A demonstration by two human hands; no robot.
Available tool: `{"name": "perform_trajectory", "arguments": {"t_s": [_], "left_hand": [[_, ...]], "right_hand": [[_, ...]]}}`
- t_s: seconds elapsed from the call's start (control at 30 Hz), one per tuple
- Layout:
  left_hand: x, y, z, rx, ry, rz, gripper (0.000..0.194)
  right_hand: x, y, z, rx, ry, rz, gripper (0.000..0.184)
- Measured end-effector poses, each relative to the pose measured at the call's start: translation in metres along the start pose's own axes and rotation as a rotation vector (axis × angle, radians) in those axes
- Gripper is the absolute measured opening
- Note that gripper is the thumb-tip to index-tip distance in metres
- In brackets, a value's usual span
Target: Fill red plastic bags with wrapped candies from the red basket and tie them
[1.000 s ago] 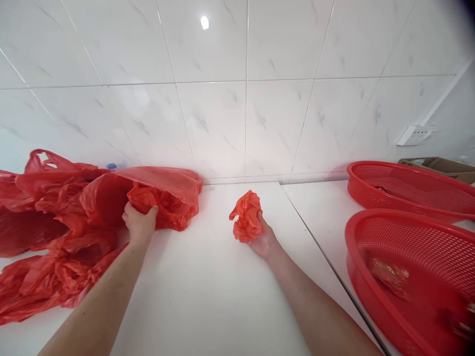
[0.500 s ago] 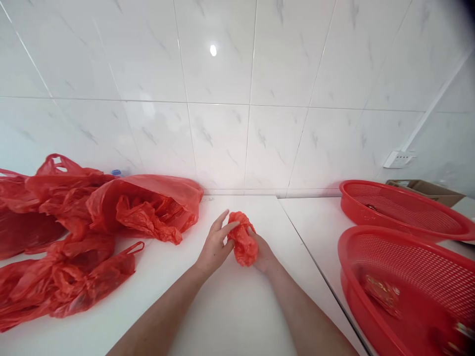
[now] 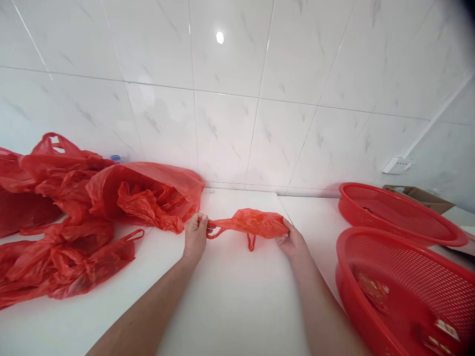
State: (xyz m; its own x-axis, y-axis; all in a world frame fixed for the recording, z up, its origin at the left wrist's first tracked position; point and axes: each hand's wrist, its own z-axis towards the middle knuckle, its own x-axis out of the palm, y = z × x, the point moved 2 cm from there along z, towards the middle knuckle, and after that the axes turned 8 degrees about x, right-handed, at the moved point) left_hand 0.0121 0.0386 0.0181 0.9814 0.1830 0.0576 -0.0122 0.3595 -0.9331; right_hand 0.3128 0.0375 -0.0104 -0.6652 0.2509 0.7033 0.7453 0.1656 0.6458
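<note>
A crumpled red plastic bag (image 3: 258,222) is stretched sideways between my two hands, above the white table (image 3: 237,301). My left hand (image 3: 196,235) pinches the bag's handle end, its fingers closed. At the other end my right hand (image 3: 292,240) grips the bunched body of the bag between thumb and fingers. One handle loop dangles from the middle of it. Left of my left hand lies a larger open red bag (image 3: 178,178) with crumpled red bags (image 3: 144,205) spilling from its mouth.
More red plastic bags (image 3: 70,262) are heaped at the left. On the right stand two red mesh baskets, the nearer basket (image 3: 345,267) holding a few shiny packets (image 3: 374,291) and the farther basket (image 3: 347,210) by the wall. Behind them sits a cardboard box (image 3: 426,198). A socket (image 3: 398,165) is on the tiled wall.
My left hand left the large bag's mouth and came to the small bag in my right hand. That bag went from a crumpled ball to a stretched-out strip as my hands moved apart.
</note>
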Motion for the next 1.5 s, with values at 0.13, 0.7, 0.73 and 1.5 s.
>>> {"name": "perform_trajectory", "arguments": {"t_s": [0.13,0.7,0.73,1.5], "left_hand": [[0.006,0.008,-0.002,-0.161,-0.044,-0.263,0.023],[0.027,0.008,-0.024,-0.504,0.466,-0.685,0.022],[0.027,0.008,-0.025,-0.507,0.5,-0.675,0.022],[0.009,0.023,-0.004,-0.266,0.2,-0.421,0.03]], "right_hand": [[0.002,-0.002,-0.003,-0.088,0.0,0.046,0.019],[0.065,-0.071,-0.026,-0.513,-0.179,-0.942,0.078],[0.067,-0.07,-0.027,-0.495,-0.197,-0.973,0.075],[0.033,-0.034,-0.021,-0.615,-0.405,-1.167,0.055]]}}
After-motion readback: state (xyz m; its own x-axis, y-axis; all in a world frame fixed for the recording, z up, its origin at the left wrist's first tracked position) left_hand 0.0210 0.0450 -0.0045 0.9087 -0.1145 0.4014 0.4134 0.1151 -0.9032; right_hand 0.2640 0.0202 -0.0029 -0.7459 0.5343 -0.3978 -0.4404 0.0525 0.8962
